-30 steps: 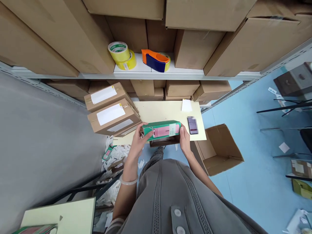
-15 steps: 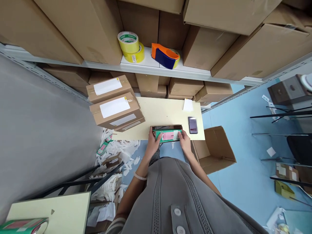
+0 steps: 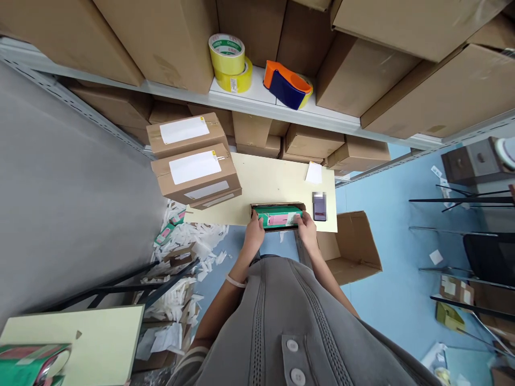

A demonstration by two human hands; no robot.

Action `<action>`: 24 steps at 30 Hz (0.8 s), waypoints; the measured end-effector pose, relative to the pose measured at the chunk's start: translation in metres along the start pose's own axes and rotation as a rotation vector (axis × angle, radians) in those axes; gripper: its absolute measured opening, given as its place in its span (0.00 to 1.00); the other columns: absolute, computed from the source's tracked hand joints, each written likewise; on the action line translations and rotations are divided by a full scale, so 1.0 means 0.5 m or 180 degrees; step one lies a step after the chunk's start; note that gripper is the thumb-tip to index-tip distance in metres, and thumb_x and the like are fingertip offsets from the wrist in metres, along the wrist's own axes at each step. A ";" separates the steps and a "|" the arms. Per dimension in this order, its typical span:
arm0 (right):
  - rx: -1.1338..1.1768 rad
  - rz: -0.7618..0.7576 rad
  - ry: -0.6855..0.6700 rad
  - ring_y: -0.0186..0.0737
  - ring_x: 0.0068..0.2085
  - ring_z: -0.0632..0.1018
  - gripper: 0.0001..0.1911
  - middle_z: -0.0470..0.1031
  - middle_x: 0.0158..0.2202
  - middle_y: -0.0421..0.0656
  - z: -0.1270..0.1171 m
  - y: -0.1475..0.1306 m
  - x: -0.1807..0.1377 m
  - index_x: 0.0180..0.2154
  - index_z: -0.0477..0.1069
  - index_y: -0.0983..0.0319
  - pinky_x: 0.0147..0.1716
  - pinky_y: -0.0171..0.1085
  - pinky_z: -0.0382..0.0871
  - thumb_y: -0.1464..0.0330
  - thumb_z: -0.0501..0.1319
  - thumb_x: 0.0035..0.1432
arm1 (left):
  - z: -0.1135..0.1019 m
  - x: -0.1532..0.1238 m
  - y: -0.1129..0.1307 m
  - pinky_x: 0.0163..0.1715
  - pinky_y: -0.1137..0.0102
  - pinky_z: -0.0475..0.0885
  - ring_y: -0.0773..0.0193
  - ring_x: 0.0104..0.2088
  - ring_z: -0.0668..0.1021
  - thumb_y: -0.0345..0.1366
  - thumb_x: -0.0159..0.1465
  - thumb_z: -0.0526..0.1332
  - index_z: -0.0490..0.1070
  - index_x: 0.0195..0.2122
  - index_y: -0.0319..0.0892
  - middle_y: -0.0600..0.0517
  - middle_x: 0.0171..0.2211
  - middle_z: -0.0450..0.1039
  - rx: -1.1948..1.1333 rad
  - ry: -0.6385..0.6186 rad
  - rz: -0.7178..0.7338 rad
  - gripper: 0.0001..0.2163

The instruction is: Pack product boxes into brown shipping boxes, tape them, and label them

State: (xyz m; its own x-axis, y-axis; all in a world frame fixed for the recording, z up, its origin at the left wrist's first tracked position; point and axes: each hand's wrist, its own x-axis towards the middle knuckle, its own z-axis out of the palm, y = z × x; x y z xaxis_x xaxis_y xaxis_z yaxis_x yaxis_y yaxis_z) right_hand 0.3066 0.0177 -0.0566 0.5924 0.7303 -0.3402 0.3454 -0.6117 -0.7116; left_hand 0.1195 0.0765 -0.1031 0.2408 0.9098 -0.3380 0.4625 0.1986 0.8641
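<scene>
The left hand [image 3: 254, 231] and right hand [image 3: 308, 230] pinch the ends of a green box [image 3: 279, 219] inside an open carton [image 3: 277, 205], mid-frame at the bench [image 3: 265, 182] edge. Apparently seating it; the next move calls for even pressure.

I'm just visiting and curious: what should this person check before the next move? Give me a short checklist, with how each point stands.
1. Left hand on the green box: ok, thumb at its left end.
2. Right hand on it too: ok, thumb at its right end.
3. Green box within the narrow carton: ok, brown edges show along both long sides.
4. Green box resting on the carton's bottom: cannot tell, the bottom is hidden.
5. Narrow carton closed: not ok, its top is open.
6. Phone clear of the carton: ok, it lies apart, to the right on the table.
</scene>
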 end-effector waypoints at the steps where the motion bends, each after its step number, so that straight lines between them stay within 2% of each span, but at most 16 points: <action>1: 0.0065 -0.0047 -0.0018 0.48 0.56 0.75 0.31 0.74 0.57 0.54 0.005 -0.001 0.000 0.60 0.66 0.66 0.55 0.43 0.67 0.55 0.50 0.62 | -0.002 0.002 -0.002 0.63 0.54 0.65 0.48 0.66 0.66 0.39 0.69 0.51 0.54 0.69 0.37 0.38 0.65 0.63 0.0021 0.0000 0.0027 0.28; 5: 0.0251 -0.0408 -0.0031 0.47 0.61 0.72 0.31 0.67 0.63 0.56 0.016 -0.006 0.000 0.62 0.63 0.68 0.60 0.44 0.65 0.58 0.52 0.63 | -0.006 0.010 -0.001 0.66 0.53 0.61 0.49 0.68 0.62 0.36 0.68 0.51 0.52 0.69 0.35 0.38 0.67 0.60 0.0096 0.0086 0.0085 0.29; 9: 0.0220 -0.0752 0.0123 0.47 0.59 0.73 0.30 0.69 0.62 0.56 -0.004 -0.009 -0.004 0.62 0.64 0.68 0.59 0.45 0.66 0.58 0.52 0.64 | -0.023 0.004 0.017 0.68 0.56 0.57 0.52 0.69 0.60 0.36 0.68 0.51 0.53 0.69 0.35 0.39 0.69 0.56 0.0209 0.0021 0.0192 0.28; 12: 0.0107 -0.0860 0.0279 0.47 0.58 0.73 0.28 0.69 0.61 0.54 -0.027 -0.001 -0.004 0.61 0.65 0.65 0.58 0.46 0.67 0.58 0.52 0.65 | -0.051 -0.018 0.037 0.69 0.59 0.56 0.56 0.69 0.60 0.37 0.70 0.49 0.54 0.69 0.40 0.43 0.70 0.55 0.0294 -0.0049 0.0591 0.26; 15: -0.0049 -0.0730 0.0290 0.49 0.61 0.71 0.30 0.67 0.63 0.54 -0.035 0.014 0.000 0.62 0.63 0.65 0.59 0.48 0.66 0.57 0.52 0.64 | -0.081 -0.044 0.043 0.69 0.61 0.55 0.59 0.70 0.58 0.38 0.71 0.48 0.53 0.69 0.46 0.49 0.71 0.53 0.0387 0.0131 0.0902 0.25; 19: -0.0285 -0.0500 -0.0040 0.50 0.64 0.68 0.35 0.64 0.65 0.57 -0.020 0.027 0.002 0.65 0.59 0.69 0.61 0.47 0.63 0.55 0.52 0.64 | -0.096 -0.062 0.017 0.68 0.59 0.57 0.55 0.70 0.57 0.44 0.70 0.53 0.51 0.70 0.45 0.47 0.71 0.52 0.0529 0.0049 0.0638 0.28; 22: -0.0639 -0.0569 -0.0104 0.51 0.66 0.65 0.37 0.61 0.67 0.57 -0.008 0.020 -0.002 0.67 0.55 0.70 0.64 0.48 0.59 0.55 0.51 0.64 | -0.082 -0.067 -0.005 0.67 0.59 0.60 0.52 0.69 0.59 0.45 0.69 0.56 0.50 0.71 0.44 0.45 0.71 0.52 0.0586 -0.0232 0.0456 0.31; 24: -0.0908 -0.0638 -0.0098 0.54 0.66 0.65 0.37 0.60 0.67 0.58 -0.005 0.012 -0.004 0.68 0.53 0.71 0.64 0.50 0.60 0.56 0.50 0.65 | -0.067 -0.068 -0.013 0.66 0.60 0.61 0.52 0.70 0.58 0.44 0.69 0.57 0.49 0.71 0.45 0.46 0.71 0.51 0.0637 -0.0309 0.0517 0.32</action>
State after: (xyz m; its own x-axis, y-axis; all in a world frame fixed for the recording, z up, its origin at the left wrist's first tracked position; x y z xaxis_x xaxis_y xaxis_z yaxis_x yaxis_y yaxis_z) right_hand 0.3092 0.0117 -0.0585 0.4714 0.8507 -0.2326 0.6447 -0.5124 -0.5673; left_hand 0.0796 0.0567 -0.0845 0.4018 0.8828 -0.2434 0.5683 -0.0320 0.8222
